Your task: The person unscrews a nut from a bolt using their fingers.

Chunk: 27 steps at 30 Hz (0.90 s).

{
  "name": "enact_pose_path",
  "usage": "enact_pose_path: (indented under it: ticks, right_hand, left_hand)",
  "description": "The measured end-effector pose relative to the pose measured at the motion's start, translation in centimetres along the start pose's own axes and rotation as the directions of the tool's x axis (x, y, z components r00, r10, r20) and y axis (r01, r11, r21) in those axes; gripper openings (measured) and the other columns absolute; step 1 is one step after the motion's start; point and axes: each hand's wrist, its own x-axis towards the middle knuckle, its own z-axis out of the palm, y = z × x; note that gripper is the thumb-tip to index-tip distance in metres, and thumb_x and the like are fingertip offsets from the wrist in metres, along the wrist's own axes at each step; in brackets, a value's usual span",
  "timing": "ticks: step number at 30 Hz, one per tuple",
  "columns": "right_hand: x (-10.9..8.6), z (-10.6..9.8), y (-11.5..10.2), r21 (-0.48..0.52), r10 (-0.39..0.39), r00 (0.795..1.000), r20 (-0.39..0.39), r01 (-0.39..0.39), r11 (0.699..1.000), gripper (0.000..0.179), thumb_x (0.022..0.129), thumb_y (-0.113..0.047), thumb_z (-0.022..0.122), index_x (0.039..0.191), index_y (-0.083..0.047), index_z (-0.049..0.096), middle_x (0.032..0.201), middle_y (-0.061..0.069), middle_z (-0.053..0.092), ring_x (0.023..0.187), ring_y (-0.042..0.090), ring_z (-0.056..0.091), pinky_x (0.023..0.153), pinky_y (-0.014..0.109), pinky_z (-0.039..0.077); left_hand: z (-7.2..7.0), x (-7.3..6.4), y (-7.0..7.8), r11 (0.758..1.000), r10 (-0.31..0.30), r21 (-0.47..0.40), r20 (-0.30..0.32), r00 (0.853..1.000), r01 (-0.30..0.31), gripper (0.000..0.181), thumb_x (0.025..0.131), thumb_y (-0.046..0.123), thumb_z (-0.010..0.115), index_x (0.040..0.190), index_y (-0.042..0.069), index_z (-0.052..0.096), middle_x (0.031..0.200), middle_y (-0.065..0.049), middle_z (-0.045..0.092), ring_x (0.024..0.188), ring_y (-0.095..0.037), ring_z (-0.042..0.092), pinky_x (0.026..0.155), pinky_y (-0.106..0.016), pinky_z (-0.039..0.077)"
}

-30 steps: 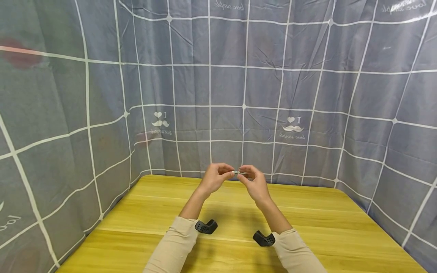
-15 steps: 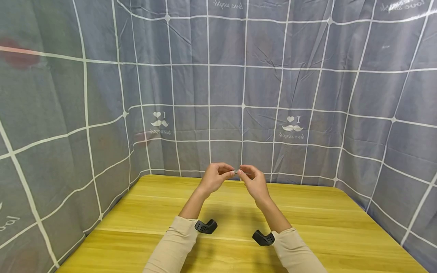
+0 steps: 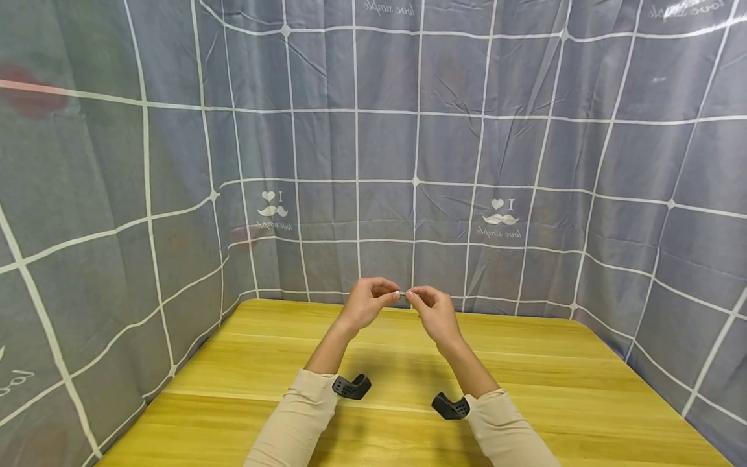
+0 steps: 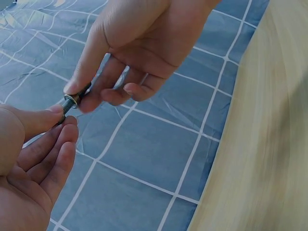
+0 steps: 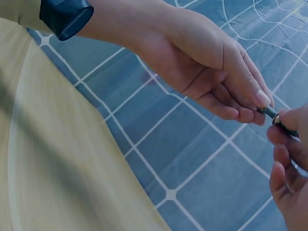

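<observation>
Head view: hands pinch a bolt before mirrored "love simple" lettering.

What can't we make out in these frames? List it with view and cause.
Held end of the threaded metal piece in the left hand: left wrist view, mostly hidden by that hand's own grip.
Part of the right hand: right wrist view, cut off by the frame's right edge.
Thread detail: head view, too small to read.
</observation>
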Motion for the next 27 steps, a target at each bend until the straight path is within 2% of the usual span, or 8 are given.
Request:
enact_pose_path:
  ticks: [4, 6, 9, 13, 16, 18, 23, 27]
  right_hand:
    - [-0.7, -0.2, -1.8, 0.0, -0.034, 0.999, 0.024, 0.034, 0.999, 0.023, 0.101, -0.002, 0.067, 0.122, 0.008, 0.067, 0.12, 0.021, 0.067, 0.109, 0.037, 0.061, 0.092, 0.045, 0.052]
    - [-1.2, -0.2, -2.9, 0.001, -0.045, 0.998, 0.033, 0.045, 0.999, 0.026, 0.101, -0.001, 0.067, 0.125, 0.009, 0.065, 0.123, 0.023, 0.066, 0.111, 0.038, 0.061, 0.094, 0.047, 0.052]
    - [-1.6, -0.3, -3.5, -0.005, -0.04, 0.999, 0.031, 0.04, 0.999, 0.024, 0.103, -0.005, 0.065, 0.123, 0.008, 0.066, 0.118, 0.022, 0.068, 0.108, 0.035, 0.063, 0.092, 0.044, 0.053]
    - [-1.0, -0.2, -2.0, 0.006, -0.042, 0.999, 0.01, 0.042, 0.999, 0.018, 0.103, -0.004, 0.064, 0.116, 0.008, 0.069, 0.112, 0.022, 0.069, 0.103, 0.035, 0.063, 0.087, 0.039, 0.051]
    - [-0.3, -0.1, -0.3, 0.028, -0.06, 0.998, 0.006, 0.06, 0.998, 0.021, 0.101, -0.003, 0.068, 0.12, 0.004, 0.068, 0.118, 0.02, 0.068, 0.107, 0.036, 0.063, 0.087, 0.036, 0.051]
    - [0.0, -0.1, 0.5, 0.034, -0.059, 0.998, 0.004, 0.059, 0.998, 0.023, 0.102, -0.008, 0.068, 0.123, 0.002, 0.067, 0.12, 0.018, 0.068, 0.107, 0.032, 0.063, 0.087, 0.035, 0.051]
    - [0.1, -0.1, 0.7, 0.033, -0.042, 0.999, 0.003, 0.042, 0.999, 0.022, 0.103, -0.014, 0.067, 0.117, 0.002, 0.071, 0.112, 0.016, 0.07, 0.097, 0.024, 0.063, 0.084, 0.038, 0.051]
    - [0.1, -0.2, 0.6, 0.06, -0.064, 0.998, 0.018, 0.062, 0.996, 0.023, 0.101, -0.007, 0.07, 0.122, 0.001, 0.068, 0.12, 0.017, 0.067, 0.107, 0.032, 0.063, 0.091, 0.042, 0.052]
  left_hand:
    - [0.0, 0.0, 0.0, 0.999, 0.001, -0.033, -0.002, 1.0, -0.001, 0.018, 0.1, 0.007, 0.07, 0.112, -0.006, 0.074, 0.104, -0.015, 0.075, 0.095, -0.027, 0.072, 0.088, -0.049, 0.057]
    - [-0.1, 0.0, -0.1, 0.999, -0.002, -0.047, 0.0, 1.0, 0.002, 0.02, 0.1, 0.008, 0.07, 0.113, -0.007, 0.073, 0.105, -0.016, 0.075, 0.097, -0.028, 0.072, 0.09, -0.05, 0.057]
    - [-0.1, 0.0, -0.1, 0.999, 0.002, -0.047, 0.004, 1.0, -0.001, 0.021, 0.1, 0.009, 0.071, 0.113, -0.008, 0.073, 0.106, -0.017, 0.075, 0.097, -0.028, 0.072, 0.089, -0.045, 0.058]
    - [0.0, -0.1, -0.2, 0.999, 0.01, -0.035, 0.007, 1.0, -0.01, 0.02, 0.1, 0.008, 0.07, 0.112, -0.007, 0.073, 0.105, -0.016, 0.075, 0.096, -0.026, 0.072, 0.087, -0.041, 0.058]
    - [0.0, -0.1, -0.2, 0.999, 0.01, -0.042, 0.003, 1.0, -0.01, 0.016, 0.1, 0.007, 0.07, 0.111, -0.005, 0.074, 0.104, -0.016, 0.075, 0.096, -0.03, 0.072, 0.087, -0.043, 0.058]
    - [0.0, -0.2, 0.1, 0.999, 0.002, -0.04, 0.001, 1.0, -0.002, 0.015, 0.1, 0.006, 0.07, 0.11, -0.004, 0.074, 0.105, -0.017, 0.075, 0.097, -0.032, 0.072, 0.088, -0.046, 0.058]
    - [0.1, -0.2, 0.2, 0.999, -0.015, -0.039, 0.003, 1.0, 0.015, 0.017, 0.1, 0.003, 0.068, 0.112, -0.01, 0.072, 0.107, -0.024, 0.073, 0.1, -0.038, 0.071, 0.089, -0.048, 0.057]
    - [0.1, -0.2, -0.1, 0.999, -0.009, -0.049, -0.008, 1.0, 0.008, 0.019, 0.1, 0.007, 0.07, 0.112, -0.007, 0.073, 0.107, -0.02, 0.074, 0.099, -0.035, 0.071, 0.088, -0.046, 0.058]
